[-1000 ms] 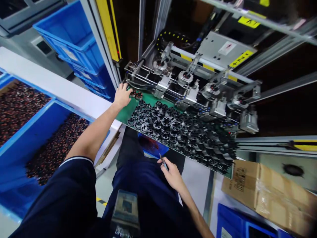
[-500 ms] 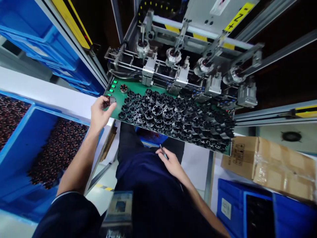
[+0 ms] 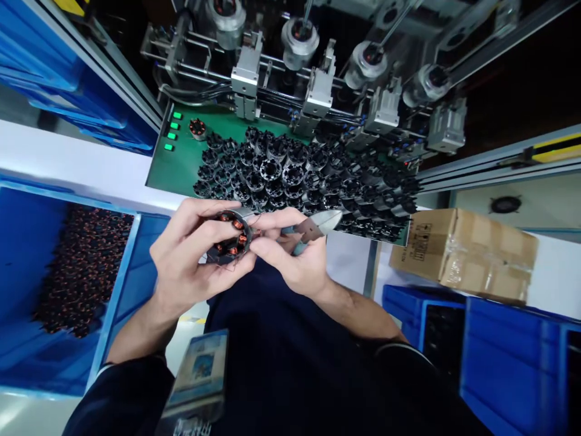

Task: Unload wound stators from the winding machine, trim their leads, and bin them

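Lifted from the green circuit board (image 3: pixel 175 169), the left hand (image 3: pixel 190 254) clasps a black copper-wound stator (image 3: pixel 229 237); the right hand (image 3: pixel 290 254) pinches steel side cutters (image 3: pixel 318 223).

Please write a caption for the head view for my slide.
Head view: left hand holds a wound stator, right hand holds side cutters beside it, above a green board of black cores.
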Tool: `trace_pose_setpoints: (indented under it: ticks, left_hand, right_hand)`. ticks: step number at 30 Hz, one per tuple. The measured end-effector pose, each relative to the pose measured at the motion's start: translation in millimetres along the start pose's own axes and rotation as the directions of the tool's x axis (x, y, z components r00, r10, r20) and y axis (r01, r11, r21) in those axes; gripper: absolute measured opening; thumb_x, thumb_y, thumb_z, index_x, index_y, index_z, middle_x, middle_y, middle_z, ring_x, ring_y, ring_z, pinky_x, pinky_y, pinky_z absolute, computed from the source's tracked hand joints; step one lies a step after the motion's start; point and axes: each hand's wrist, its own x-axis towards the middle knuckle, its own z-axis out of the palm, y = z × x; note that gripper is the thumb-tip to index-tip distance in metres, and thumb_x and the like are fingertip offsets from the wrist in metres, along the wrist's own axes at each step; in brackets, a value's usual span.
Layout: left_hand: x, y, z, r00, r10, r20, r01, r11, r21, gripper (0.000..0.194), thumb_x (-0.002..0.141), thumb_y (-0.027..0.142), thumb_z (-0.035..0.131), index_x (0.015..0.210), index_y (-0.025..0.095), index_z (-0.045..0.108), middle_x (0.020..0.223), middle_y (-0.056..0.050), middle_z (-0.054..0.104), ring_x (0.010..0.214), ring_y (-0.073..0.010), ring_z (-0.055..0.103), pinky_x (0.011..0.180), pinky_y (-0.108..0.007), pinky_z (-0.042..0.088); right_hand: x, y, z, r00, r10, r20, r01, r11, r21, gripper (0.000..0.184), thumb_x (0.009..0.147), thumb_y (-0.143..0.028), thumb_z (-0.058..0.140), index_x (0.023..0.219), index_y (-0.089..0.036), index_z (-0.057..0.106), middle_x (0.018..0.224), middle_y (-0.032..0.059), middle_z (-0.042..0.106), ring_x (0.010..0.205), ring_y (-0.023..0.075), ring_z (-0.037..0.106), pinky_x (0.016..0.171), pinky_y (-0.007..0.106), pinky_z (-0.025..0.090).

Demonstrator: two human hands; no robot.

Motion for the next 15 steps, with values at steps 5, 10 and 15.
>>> trace_pose_setpoints:
  ticks: [5,10,15]
  left_hand:
    - [-2,-7,5.1,0.998,0.053,0.028,-0.057,0.988,0.146,0.033,0.096,0.042,0.103,0.118,0.031,0.082,0.14,-0.006,0.09,0.117,-0.0272,0.09,0.089,-0.041,0.076]
    - [-8,-31,-2.8,0.974,0.224,0.037,-0.218,0.879,0.424,0.032,0.087,0.027,0.105,0.111,0.032,0.084,0.161,-0.002,0.086,0.104,-0.0299,0.091,0.087,-0.05,0.073]
    - [-26,-28,1.3,0.99,-0.141,-0.024,0.141,0.99,-0.013,0.032,0.093,0.052,0.106,0.09,0.031,0.082,0.137,-0.003,0.093,0.122,-0.034,0.091,0.092,-0.051,0.078]
  right_hand:
    - [5,-11,-9,0.996,0.087,0.03,-0.088,0.995,0.047,0.046,0.101,-0.07,0.095,0.105,-0.025,0.085,0.088,-0.0004,0.074,0.071,0.0133,0.058,0.069,0.033,0.055]
    - [11,-14,-35,0.925,0.269,0.27,-0.295,0.953,0.062,0.042,0.1,-0.06,0.098,0.098,-0.023,0.077,0.069,-0.0107,0.046,0.064,0.0093,0.041,0.066,0.03,0.041]
    - [-1,12,-52,0.842,0.274,0.464,-0.46,0.815,0.353,0.041,0.096,-0.056,0.099,0.096,-0.025,0.073,0.071,-0.0102,0.051,0.06,0.0088,0.041,0.06,0.029,0.039]
